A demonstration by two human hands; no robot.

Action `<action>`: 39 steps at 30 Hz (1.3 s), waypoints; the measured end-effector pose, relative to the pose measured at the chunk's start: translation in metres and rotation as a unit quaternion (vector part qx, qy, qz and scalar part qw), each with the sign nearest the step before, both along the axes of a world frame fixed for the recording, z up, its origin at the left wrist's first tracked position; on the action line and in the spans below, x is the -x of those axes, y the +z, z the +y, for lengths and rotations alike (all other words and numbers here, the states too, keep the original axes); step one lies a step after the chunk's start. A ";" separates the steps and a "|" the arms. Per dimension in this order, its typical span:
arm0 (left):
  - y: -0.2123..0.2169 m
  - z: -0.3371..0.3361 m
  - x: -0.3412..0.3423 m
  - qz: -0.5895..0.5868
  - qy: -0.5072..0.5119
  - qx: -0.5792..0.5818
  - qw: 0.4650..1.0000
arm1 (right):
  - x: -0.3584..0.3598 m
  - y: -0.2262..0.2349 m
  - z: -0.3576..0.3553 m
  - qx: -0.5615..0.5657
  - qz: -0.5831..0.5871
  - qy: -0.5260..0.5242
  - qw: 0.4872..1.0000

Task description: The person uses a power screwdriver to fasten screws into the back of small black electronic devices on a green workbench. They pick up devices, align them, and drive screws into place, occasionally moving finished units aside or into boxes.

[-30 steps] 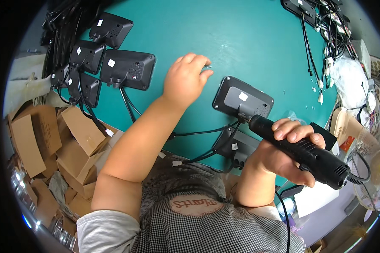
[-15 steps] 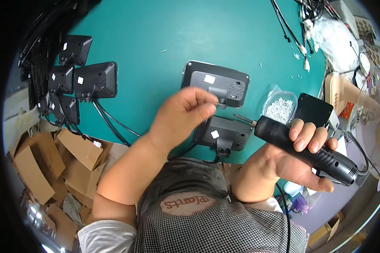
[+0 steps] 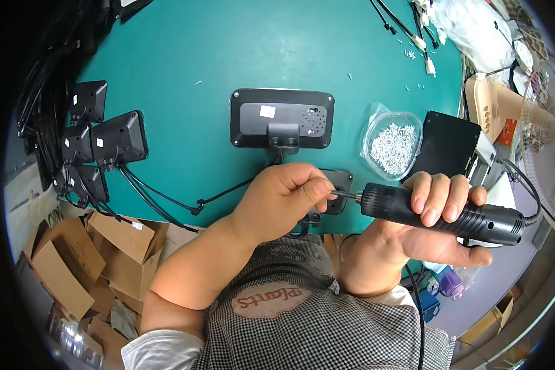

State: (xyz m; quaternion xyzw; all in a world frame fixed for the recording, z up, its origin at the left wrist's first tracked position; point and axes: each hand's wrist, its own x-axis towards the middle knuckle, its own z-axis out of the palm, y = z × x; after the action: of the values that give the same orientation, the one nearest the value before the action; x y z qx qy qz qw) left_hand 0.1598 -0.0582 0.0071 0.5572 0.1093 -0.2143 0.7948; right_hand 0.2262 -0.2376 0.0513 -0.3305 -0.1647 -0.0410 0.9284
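Observation:
My right hand (image 3: 441, 200) is wrapped round a black electric screwdriver (image 3: 385, 202), its bit pointing left. My left hand (image 3: 287, 200) is closed in a pinch, and the bit's tip meets its fingertips; whatever small piece lies between them is hidden. Beyond that hand lies a black display unit (image 3: 246, 126), back up, with a bracket stub and cable facing me. A second black unit (image 3: 339, 185) is nearer, mostly covered by my left hand. To the right of the units a clear plastic tub (image 3: 420, 139) holds many small white screws (image 3: 393, 148).
Several black units (image 3: 120, 140) with cables sit at the left of the green table (image 3: 185, 49). Loose screws (image 3: 410, 54) and connector cables (image 3: 413, 40) lie at the far right. A black box (image 3: 444, 145) stands beside the tub. Cardboard boxes (image 3: 74, 259) are at lower left.
The screwdriver's bit and my left fingertips, apart before, have come together above the nearer unit. My left hand has drawn back from the farther unit. The whole view has shifted and turned.

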 end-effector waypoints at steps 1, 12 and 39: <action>-0.001 -0.002 0.000 -0.049 0.002 -0.048 0.998 | 0.001 -0.002 -0.001 0.010 -0.003 -0.007 1.000; -0.034 0.023 -0.028 -0.268 0.043 -0.594 0.757 | -0.006 -0.061 0.019 0.160 -0.137 -0.159 0.965; -0.033 0.015 -0.029 -0.264 0.054 -0.600 0.754 | 0.002 -0.034 -0.047 0.146 -0.052 -0.136 0.979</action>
State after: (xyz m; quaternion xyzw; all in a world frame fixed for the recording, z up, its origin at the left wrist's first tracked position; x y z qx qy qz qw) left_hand 0.1888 -0.0431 -0.0257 0.9471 0.0314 0.0939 0.3052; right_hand 0.2244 -0.2849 0.0175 -0.4788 -0.1708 -0.1593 0.8463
